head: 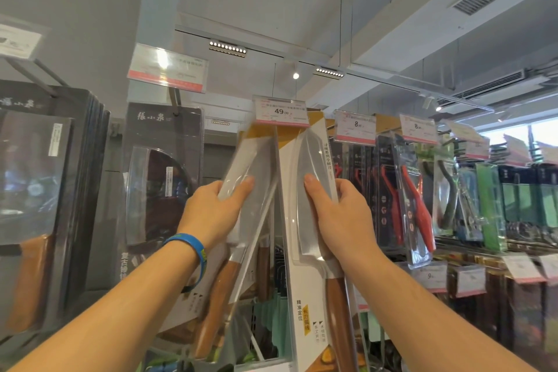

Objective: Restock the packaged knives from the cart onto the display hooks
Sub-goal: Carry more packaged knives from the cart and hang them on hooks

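**Q:** Head view. What are your hands holding?

**A:** Your left hand [211, 211] grips the first knife pack [253, 166], thumb across the blister. Your right hand [338, 214] grips the second knife pack [314, 157], at 3 o'clock of the first. Both pack tops meet under the price tag [282, 112] at 12 o'clock.

**Q:** Progress?

**A:** Judged mid-hang. The hook is hidden behind the tag, so whether either pack is seated cannot be told. The cart is out of view, so remaining stock is unknown.
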`<action>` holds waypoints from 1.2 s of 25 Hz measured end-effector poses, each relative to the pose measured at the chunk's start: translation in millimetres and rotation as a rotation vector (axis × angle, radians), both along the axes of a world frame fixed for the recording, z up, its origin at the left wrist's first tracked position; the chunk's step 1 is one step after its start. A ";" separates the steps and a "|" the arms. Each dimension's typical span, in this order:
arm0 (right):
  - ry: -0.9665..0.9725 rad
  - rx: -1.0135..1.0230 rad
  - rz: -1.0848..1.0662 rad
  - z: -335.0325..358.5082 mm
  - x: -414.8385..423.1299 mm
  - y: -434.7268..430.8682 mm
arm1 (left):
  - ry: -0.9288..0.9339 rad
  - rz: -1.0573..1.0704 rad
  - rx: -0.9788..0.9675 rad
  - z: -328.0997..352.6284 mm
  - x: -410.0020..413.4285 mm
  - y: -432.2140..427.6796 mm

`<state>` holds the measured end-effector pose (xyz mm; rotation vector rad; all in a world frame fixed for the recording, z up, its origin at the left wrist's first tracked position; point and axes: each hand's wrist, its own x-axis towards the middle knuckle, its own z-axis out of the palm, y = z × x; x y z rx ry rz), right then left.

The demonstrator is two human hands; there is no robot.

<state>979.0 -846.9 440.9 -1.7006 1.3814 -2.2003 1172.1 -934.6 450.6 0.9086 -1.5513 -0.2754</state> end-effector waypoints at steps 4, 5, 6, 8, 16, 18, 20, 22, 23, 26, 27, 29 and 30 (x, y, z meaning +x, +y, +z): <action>-0.026 -0.002 -0.012 0.6 -4.8 -1.7 | -0.058 0.044 -0.006 -1.1 -1.1 1.1; -0.030 0.005 -0.008 -0.3 -4.5 -3.1 | -0.094 0.051 -0.009 -1.2 -3.4 1.2; -0.030 0.014 -0.004 -1.9 -3.9 -4.4 | -0.102 0.036 0.006 -0.4 -5.5 3.1; -0.029 0.018 -0.007 -4.5 -4.3 -6.8 | -0.082 -0.001 0.027 2.2 -6.9 4.0; -0.020 0.012 -0.001 -2.7 2.0 -6.7 | -0.112 -0.023 0.066 2.1 -4.4 9.1; -0.044 -0.038 -0.005 1.5 5.8 -4.7 | -0.176 0.009 0.055 5.4 -4.3 13.0; -0.075 -0.083 -0.010 8.4 7.5 -1.2 | -0.207 0.011 0.045 8.6 -1.8 17.4; -0.087 -0.110 0.001 16.2 6.8 1.9 | -0.166 -0.019 0.043 11.3 4.9 20.3; -0.079 -0.115 0.001 19.2 6.3 2.9 | -0.088 -0.043 0.050 11.6 9.5 21.0; -0.064 -0.102 -0.011 21.0 5.0 2.5 | 0.035 -0.060 0.064 6.3 19.9 21.5; -0.066 -0.096 -0.016 20.1 4.4 1.6 | -0.036 -0.030 0.057 1.5 19.8 20.7; -0.062 -0.082 -0.020 17.4 3.5 0.8 | -0.128 0.017 0.044 -9.2 16.9 19.4; -0.062 -0.078 -0.019 16.5 3.2 0.7 | -0.137 0.032 0.035 -11.7 15.0 19.3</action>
